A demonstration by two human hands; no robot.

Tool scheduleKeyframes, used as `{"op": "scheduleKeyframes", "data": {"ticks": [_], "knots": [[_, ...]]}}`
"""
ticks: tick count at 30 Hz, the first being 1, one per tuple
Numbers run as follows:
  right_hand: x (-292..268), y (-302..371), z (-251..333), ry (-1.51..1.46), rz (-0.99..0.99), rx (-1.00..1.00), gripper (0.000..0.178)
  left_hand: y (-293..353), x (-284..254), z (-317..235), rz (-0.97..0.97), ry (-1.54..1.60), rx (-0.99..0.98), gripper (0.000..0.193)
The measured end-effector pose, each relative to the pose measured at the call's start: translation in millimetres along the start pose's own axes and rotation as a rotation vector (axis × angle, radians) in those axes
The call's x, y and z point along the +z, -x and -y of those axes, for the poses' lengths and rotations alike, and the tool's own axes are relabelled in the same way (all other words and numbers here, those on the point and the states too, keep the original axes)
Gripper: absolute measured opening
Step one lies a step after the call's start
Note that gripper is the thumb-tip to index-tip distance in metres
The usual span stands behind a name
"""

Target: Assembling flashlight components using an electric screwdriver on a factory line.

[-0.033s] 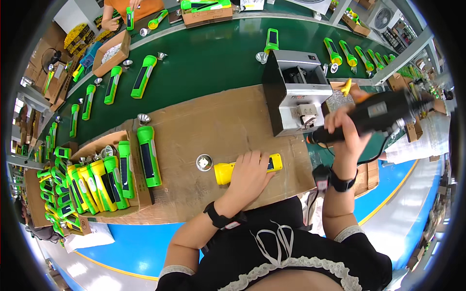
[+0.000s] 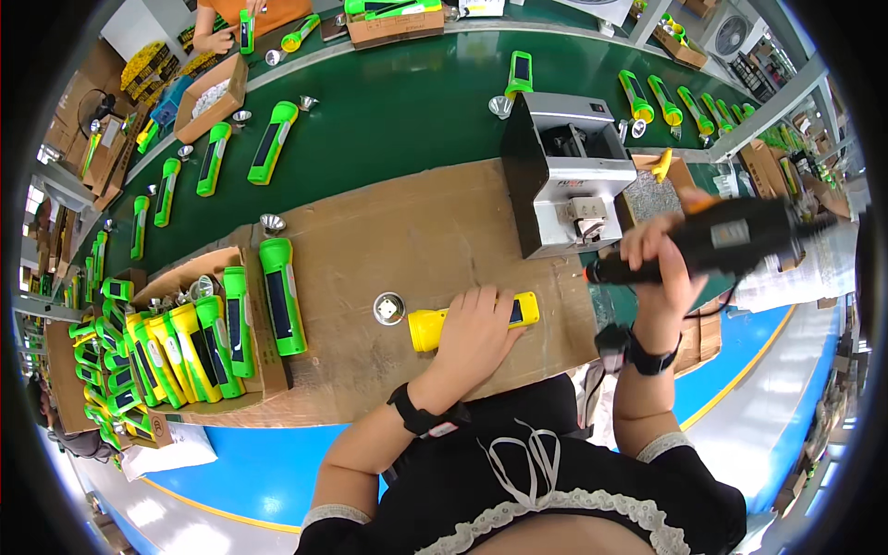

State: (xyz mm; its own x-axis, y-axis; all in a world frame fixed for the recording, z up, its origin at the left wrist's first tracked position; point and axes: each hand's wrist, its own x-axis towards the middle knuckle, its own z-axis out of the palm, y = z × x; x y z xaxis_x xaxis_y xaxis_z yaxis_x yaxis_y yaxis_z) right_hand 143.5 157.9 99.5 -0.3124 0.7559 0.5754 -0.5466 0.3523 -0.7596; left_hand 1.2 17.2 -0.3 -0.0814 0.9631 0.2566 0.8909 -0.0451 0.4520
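On the cardboard sheet [image 2: 425, 217] lies a yellow flashlight [image 2: 427, 329] with a dark panel, its wide end pointing left. My left hand [image 2: 474, 326] rests over its middle, fingers wrapped round it. In the air to the right, my right hand [image 2: 664, 254] grips a black electric screwdriver [image 2: 740, 236], its tip pointing left toward the grey and black machine [image 2: 566, 176]. The driver's rear end is blurred. Left of the yellow flashlight sits a loose reflector [image 2: 389, 309] with a square white piece in its centre. A green flashlight [image 2: 282, 296] lies farther left.
At the left stands a cardboard box [image 2: 270, 370] packed with green and yellow flashlights. Behind, a green conveyor belt [image 2: 398, 111] carries several flashlights and reflectors. Beside the machine is a tray of small metal parts [image 2: 650, 196]. Across the belt, another person's hand [image 2: 218, 41] shows.
The electric screwdriver in my right hand has tilted closer to level, its rear end lower. My left hand and the yellow flashlight have stayed in place.
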Motion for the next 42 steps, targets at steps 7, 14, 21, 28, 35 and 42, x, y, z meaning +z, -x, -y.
{"op": "scheduleKeyframes", "data": {"ticks": [7,14,21,28,35,42], "knots": [[23.4,62.5,19.1,-0.008,-0.017,0.046,0.058,-0.3,0.1,-1.0,0.002,0.056,-0.068,0.046],[21.7,71.3,7.6,0.043,-0.003,0.111,0.056,-1.3,2.9,1.8,-0.026,0.052,-0.049,0.046],[21.8,74.5,-1.3,0.033,0.025,0.111,0.053,-4.5,1.7,-1.7,-0.016,0.036,-0.037,0.046],[19.9,77.6,-13.4,0.171,0.246,0.062,0.044,0.2,1.4,-1.9,0.005,0.017,-0.062,0.049],[23.7,79.4,-18.4,0.153,0.179,0.122,0.044,0.1,4.0,-4.1,-0.017,0.011,-0.067,0.049],[11.1,59.9,1.8,-0.067,0.076,-0.053,0.061,-1.1,4.2,0.6,-0.041,-0.005,-0.048,0.047]]}}
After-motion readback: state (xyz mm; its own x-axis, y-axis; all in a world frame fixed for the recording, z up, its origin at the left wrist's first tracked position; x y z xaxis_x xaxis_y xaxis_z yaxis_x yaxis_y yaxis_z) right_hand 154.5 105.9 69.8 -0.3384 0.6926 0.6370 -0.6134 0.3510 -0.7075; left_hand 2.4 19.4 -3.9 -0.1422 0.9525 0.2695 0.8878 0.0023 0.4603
